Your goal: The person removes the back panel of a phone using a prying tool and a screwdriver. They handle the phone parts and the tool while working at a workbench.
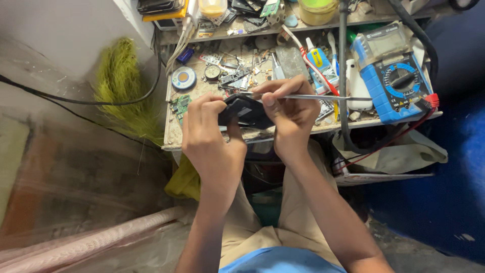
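Head view, the only one: my left hand (209,136) has the small black case (247,112) pinched, thumb under, fingers (204,108) curled over its left end. So left fingers are clamped on the case, held in the air just over the front edge of the worktop (174,139), about mid-way along it.

My right hand (290,114) grips a thin metal rod (313,97), prob. a screwdriver or pick; fingers pressed together round it near the tip end, shaft sticking out to the right toward the blue meter (396,83) at the worktop's right end. Tip sits at the top of the case, can't tell if it's in a seam or on a screw; my thumb hides it.

Handling, as I judge it: case looks like light, stiff plastic, w/ smooth, slightly glossy faces, so likely slippery if pinched flat. Best hold is by the edges, as the left does. Thin shell, prob. cracks if levered hard. Rod is stiff and slim, rolls in the fingers; a grip close to the tip gives control.

Behind the hands the worktop is littered w/ small parts, a round solder reel (183,78) toward the left back, glue tubes (317,58) mid-back.
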